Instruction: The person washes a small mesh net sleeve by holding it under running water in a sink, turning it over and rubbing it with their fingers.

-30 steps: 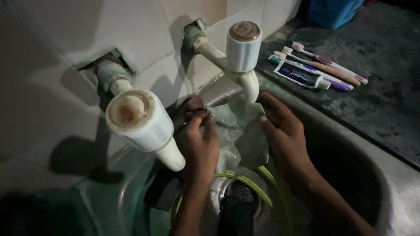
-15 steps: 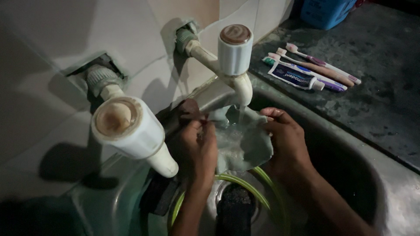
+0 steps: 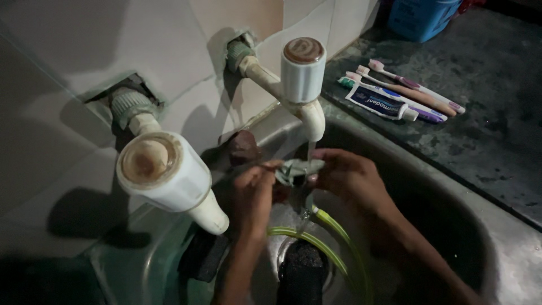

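A small grey-green cloth (image 3: pixel 298 168) is bunched up between both my hands under the running spout of the right white tap (image 3: pixel 304 79). My left hand (image 3: pixel 254 192) grips its left end, my right hand (image 3: pixel 344 175) grips its right end. Water streams off the cloth into the steel sink (image 3: pixel 451 226). Below my hands a green hose (image 3: pixel 333 243) curves around the dark drain (image 3: pixel 302 262).
A second white tap (image 3: pixel 164 169) juts out at left. A brown lump (image 3: pixel 243 147) sits on the sink's back rim. On the dark counter lie a toothpaste tube (image 3: pixel 381 101) and toothbrushes (image 3: pixel 418 87), with a blue container (image 3: pixel 423 17) behind. A dark block (image 3: pixel 203 254) lies in the sink.
The cloth was spread wide under the tap; now my hands have drawn together and squeezed it into a small bunch. My hands sit slightly lower and closer.
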